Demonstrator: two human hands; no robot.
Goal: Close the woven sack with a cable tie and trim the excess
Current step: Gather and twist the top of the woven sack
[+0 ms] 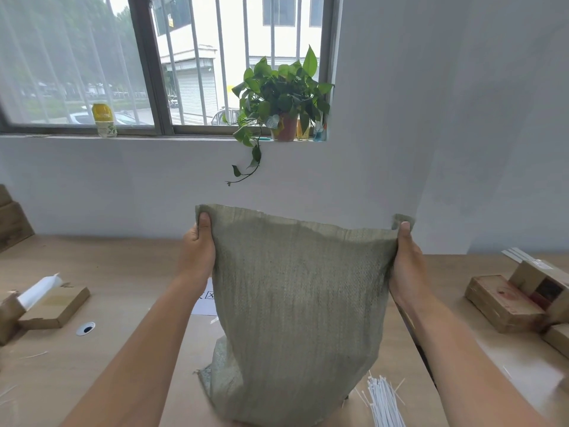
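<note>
A grey-green woven sack (298,303) hangs upright above the wooden table, its bottom crumpled on the tabletop. My left hand (198,248) pinches the sack's top left corner. My right hand (406,257) pinches the top right corner, so the mouth edge is stretched flat between them. A bundle of white cable ties (385,402) lies on the table at the lower right of the sack, beside my right forearm. No cutting tool shows in this view.
Cardboard boxes (508,300) sit at the right edge of the table (129,272), and an open box with a white roll (46,300) at the left. A cable hole (85,328) is in the tabletop. A potted plant (283,100) and a bottle (104,120) stand on the windowsill.
</note>
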